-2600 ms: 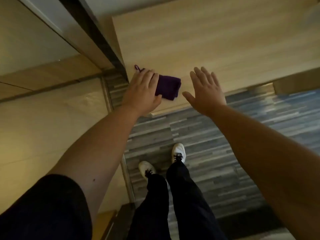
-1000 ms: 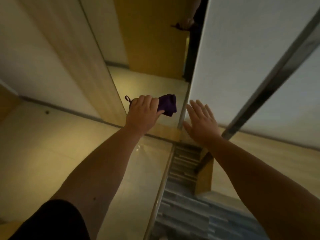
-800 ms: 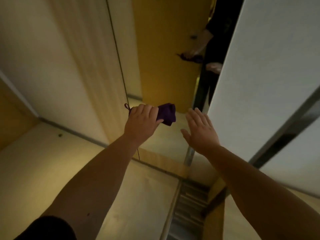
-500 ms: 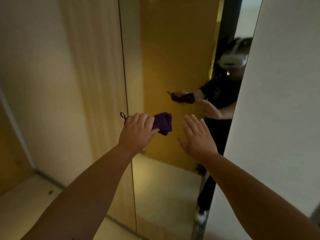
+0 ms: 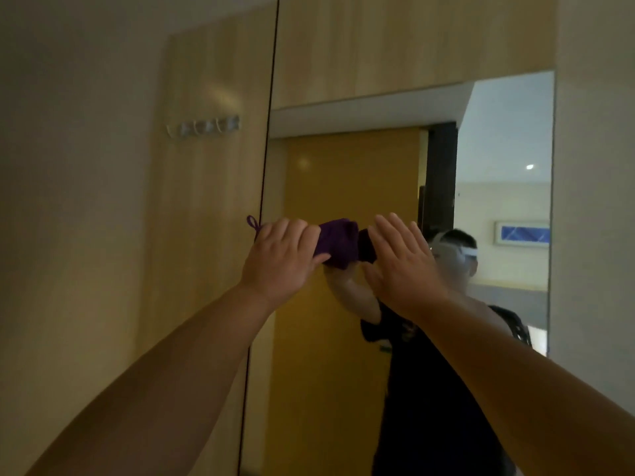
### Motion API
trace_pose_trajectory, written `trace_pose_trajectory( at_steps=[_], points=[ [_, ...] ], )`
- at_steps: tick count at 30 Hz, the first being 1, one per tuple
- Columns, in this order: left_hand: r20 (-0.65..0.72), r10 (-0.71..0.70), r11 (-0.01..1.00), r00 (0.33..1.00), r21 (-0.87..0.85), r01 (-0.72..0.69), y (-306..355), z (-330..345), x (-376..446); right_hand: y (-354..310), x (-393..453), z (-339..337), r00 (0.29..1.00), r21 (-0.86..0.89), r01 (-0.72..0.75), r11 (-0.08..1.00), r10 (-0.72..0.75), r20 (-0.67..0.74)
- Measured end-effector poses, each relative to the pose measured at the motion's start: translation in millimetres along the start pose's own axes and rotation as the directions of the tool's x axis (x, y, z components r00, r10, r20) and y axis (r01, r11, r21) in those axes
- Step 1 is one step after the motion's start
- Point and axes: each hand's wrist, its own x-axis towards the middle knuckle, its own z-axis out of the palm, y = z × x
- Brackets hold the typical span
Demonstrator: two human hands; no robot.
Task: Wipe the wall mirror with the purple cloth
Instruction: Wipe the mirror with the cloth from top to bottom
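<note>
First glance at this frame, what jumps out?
Centre frame, the left hand clutches a bunched dark purple cloth in front of the tall frameless wall mirror, with the open right hand raised beside it. The mirror reflects an orange-yellow door and the person. On the pale wood wall panel to the left hangs a row of small metal coat hooks.

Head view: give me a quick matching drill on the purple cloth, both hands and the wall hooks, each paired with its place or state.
1. purple cloth
2. left hand
3. right hand
4. wall hooks

A. open, fingers spread, holding nothing
B. on the wood panel, upper left
C. bunched, loop sticking out left
D. closed around the cloth

Pairs: 1-C, 2-D, 3-A, 4-B
</note>
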Motion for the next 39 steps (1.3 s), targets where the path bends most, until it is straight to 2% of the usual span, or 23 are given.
trace_pose_trajectory(
  at_steps=[8,12,15,19,22,27,29,35,39],
  points=[
    [-0.133,-0.064,0.991,0.989,-0.124,0.048,-76,46,62,-4,79,-2,0.993,-0.146,-0.049,0.988,0.031,-0.117],
    [-0.199,-0.068,0.987,0.978,-0.156,0.037,-106,68,98,1,115,-3,0.99,-0.215,-0.08,0.973,0.052,-0.132],
    [-0.169,-0.11,0.98,0.979,-0.183,0.079,-114,81,120,6,134,1,0.986,-0.253,-0.113,0.961,0.076,-0.151],
    [-0.161,-0.018,0.989,0.987,-0.149,-0.006,-125,97,145,11,152,8,0.984,-0.282,-0.145,0.949,0.109,-0.139],
    [-0.168,-0.026,0.987,0.985,-0.163,-0.002,-133,100,172,18,155,17,0.983,-0.27,-0.151,0.951,0.114,-0.147],
    [0.006,-0.062,0.969,0.998,-0.24,0.062,-138,118,210,25,156,27,0.974,-0.284,-0.146,0.948,0.087,-0.211],
    [0.07,-0.066,0.952,0.995,-0.295,0.084,-136,132,212,26,156,27,0.971,-0.278,-0.142,0.95,0.079,-0.226],
    [0.014,0.017,0.945,1.0,-0.326,-0.012,-129,139,189,23,153,23,0.966,-0.238,-0.128,0.963,0.066,-0.251],
    [-0.033,0.072,0.932,0.997,-0.353,-0.079,-104,140,137,22,149,23,0.955,-0.191,-0.127,0.973,0.068,-0.289]
  ],
)
